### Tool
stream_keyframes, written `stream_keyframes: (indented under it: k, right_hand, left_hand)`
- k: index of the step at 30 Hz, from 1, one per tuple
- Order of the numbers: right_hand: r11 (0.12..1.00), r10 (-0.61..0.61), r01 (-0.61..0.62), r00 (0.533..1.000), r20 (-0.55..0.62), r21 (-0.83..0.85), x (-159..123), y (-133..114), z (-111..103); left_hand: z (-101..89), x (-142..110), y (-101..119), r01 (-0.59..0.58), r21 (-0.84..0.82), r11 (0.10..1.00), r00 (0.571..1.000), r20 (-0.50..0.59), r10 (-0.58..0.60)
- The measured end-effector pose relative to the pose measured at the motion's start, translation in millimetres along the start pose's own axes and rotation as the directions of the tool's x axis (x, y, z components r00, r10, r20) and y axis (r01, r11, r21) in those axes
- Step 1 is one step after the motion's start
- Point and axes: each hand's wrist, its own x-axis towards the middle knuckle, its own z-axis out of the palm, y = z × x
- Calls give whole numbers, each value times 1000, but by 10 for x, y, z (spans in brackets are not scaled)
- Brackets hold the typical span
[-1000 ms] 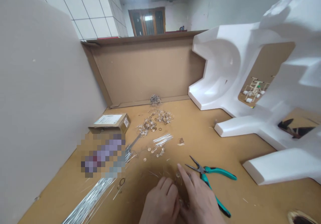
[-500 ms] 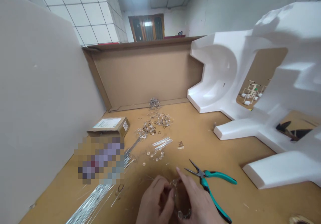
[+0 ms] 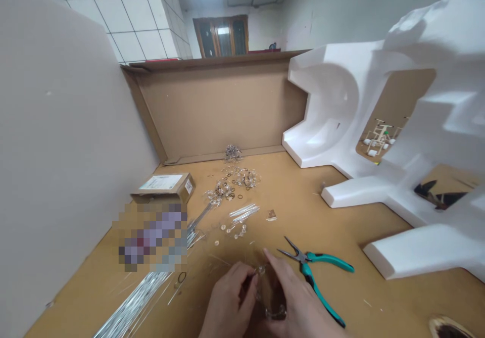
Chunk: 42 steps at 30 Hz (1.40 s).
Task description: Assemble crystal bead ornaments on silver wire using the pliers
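Observation:
Both my hands are at the bottom centre of the view, close together over the brown board. My left hand [image 3: 229,302] pinches a small clear bead piece [image 3: 260,270] with thumb and fingers curled. My right hand [image 3: 293,297] meets it from the right, its forefinger stretched towards the bead, and a short string of clear beads [image 3: 275,312] hangs under its palm. Teal-handled needle-nose pliers [image 3: 316,277] lie on the board just right of my right hand, untouched.
Loose clear beads and small rings [image 3: 235,184] are scattered in the middle of the board. A bundle of thin metal wires [image 3: 140,295] runs to the lower left. A small cardboard box [image 3: 164,186] sits left. Large white foam packing [image 3: 397,141] stands right; a cardboard wall [image 3: 223,110] behind.
My hands have lifted slightly off the board and opened a gap between them, showing the bead string. The view has shifted a little.

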Motion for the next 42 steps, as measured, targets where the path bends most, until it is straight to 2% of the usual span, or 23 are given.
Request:
stream_keyframes:
  k: [6, 11, 18, 30, 32, 35, 39, 42]
  right_hand:
    - [1000, -1, 2, 1000, 22, -26, -18, 51, -99]
    - [999, -18, 20, 999, 33, -46, -20, 60, -157]
    - [983, -125, 132, 990, 59, -131, -13, 42, -111]
    - [994, -44, 49, 998, 52, -101, -41, 34, -155]
    - [995, -43, 43, 999, 8, -88, -31, 28, -168]
    - [997, -68, 61, 989, -131, -56, 2, 21, -204]
    - [993, -95, 113, 933, -347, 30, 57, 39, -268]
    - [986, -56, 118, 899, -433, 117, 80, 66, -306]
  left_hand:
    - [-6, 2, -28, 107, -26, 994, 994, 28, -106]
    - [-9, 8, -48, 107, 4, 994, 994, 29, -107]
    - [-2, 34, -73, 123, 98, 988, 991, 43, -128]
    - [-82, 50, -97, 142, 86, 986, 990, -16, -141]
    - [-96, 56, -116, 149, 84, 985, 989, -31, -147]
    - [-109, 67, -153, 153, 78, 985, 986, -74, -147]
    - [-120, 81, -201, 172, 104, 980, 979, -132, -158]
    - [-146, 89, -232, 181, 125, 975, 976, -142, -163]
